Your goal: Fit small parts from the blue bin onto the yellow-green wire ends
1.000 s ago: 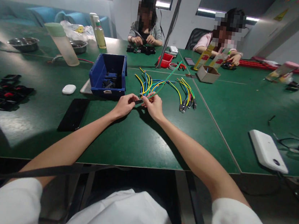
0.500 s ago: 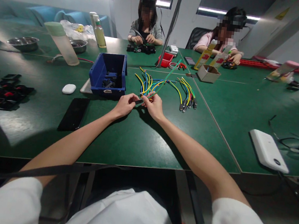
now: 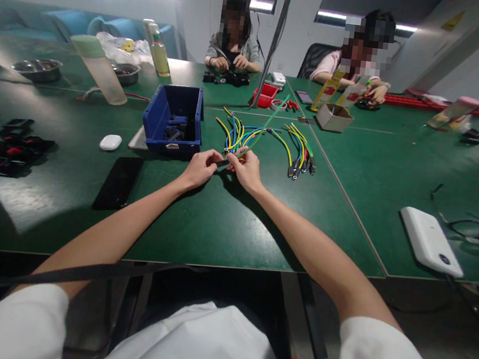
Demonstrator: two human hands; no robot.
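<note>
Close together over the green table, my left hand (image 3: 200,169) and my right hand (image 3: 247,171) are both closed. A short black sleeve (image 3: 223,163) is pinched in my left fingers. My right fingers grip a green wire (image 3: 267,124), whose long free end slants up and away to the right. The wire's near end is at the sleeve, but the fingers partly hide how they join. Just beyond my hands lies a pile of yellow, blue and green wires (image 3: 237,132). To the right rests a bunch of wires with black sleeves and metal ring ends (image 3: 298,160).
A blue bin (image 3: 153,128) with black sleeves stands left of my hands. Nearer are a black phone (image 3: 118,183) and a white earphone case (image 3: 110,142). A white power bank (image 3: 430,241) and glasses (image 3: 478,229) lie right. Two people work across the table (image 3: 356,153).
</note>
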